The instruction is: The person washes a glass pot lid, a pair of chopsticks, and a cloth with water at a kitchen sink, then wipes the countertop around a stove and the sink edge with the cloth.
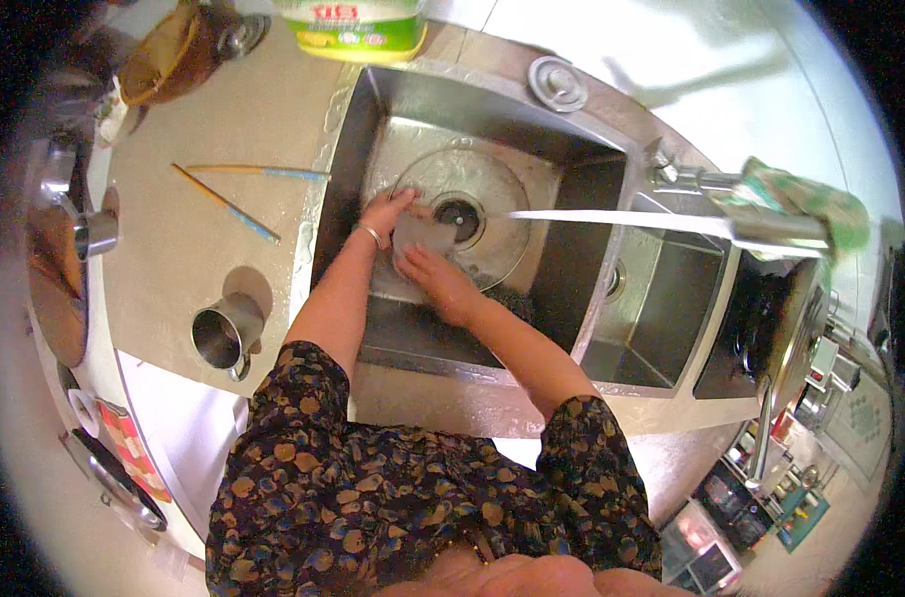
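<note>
Both of my hands are inside the larger basin of a stainless steel sink. A pale, flat, greyish piece, too blurred to name, lies between them. My left hand, with a bangle at the wrist, grips its left edge. My right hand rests against its lower edge with the fingers extended. A large round transparent lid or plate lies on the basin floor under the hands, around the drain. Dark scrubber-like material sits right of my right forearm.
A faucet reaches over the smaller basin, with a green cloth behind. Two chopsticks and a metal mug stand on the left counter. A tub and a drain strainer are at the far edge.
</note>
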